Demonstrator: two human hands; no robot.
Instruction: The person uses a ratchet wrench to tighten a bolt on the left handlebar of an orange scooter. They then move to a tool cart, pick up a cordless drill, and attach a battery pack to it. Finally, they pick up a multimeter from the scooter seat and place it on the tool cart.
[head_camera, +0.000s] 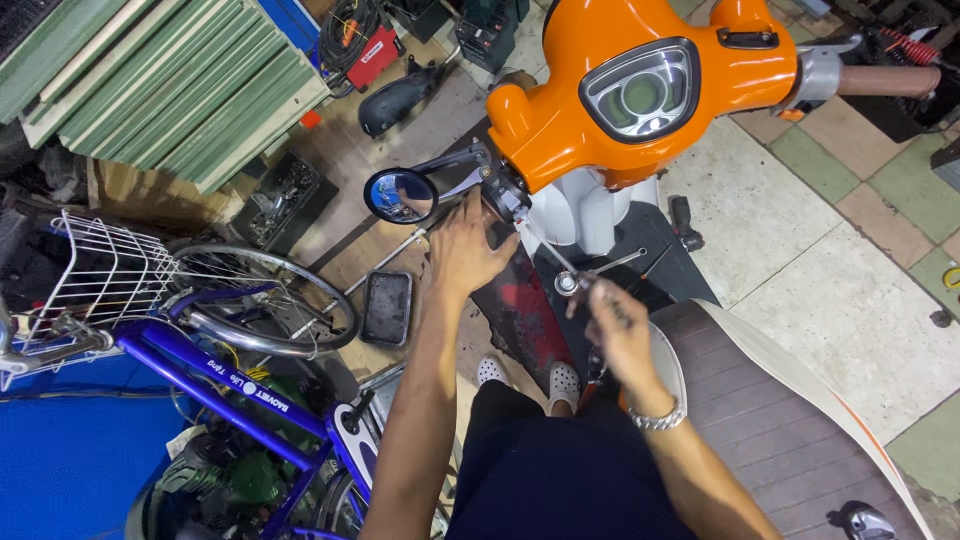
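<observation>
The glossy orange scooter headlight cowl (600, 90) serves as the landmark. Just below its left end, the left hand (468, 250) lies with its grip spread, fingers flat against the black handlebar clamp and lever (500, 190), beside the round black-framed mirror (400, 194). Below the cowl, the right hand (618, 325) pinches the handle of a slim chrome socket wrench (585, 275), whose shaft runs up towards the clamp. Its grip is pressed together around the tool.

I judge the wrench could slip off its fastener, because the long shaft sits at an angle and only fingertips hold it; the hand might then strike the cowl's paint. The mirror stalk could also swing if the clamp loosens.

The fastener itself is hidden behind the left hand's fingers. The wrench tip is too small to make out. Far left of the cowl, a blue bicycle with a white wire basket (110, 270) is cut off by the frame edge.
</observation>
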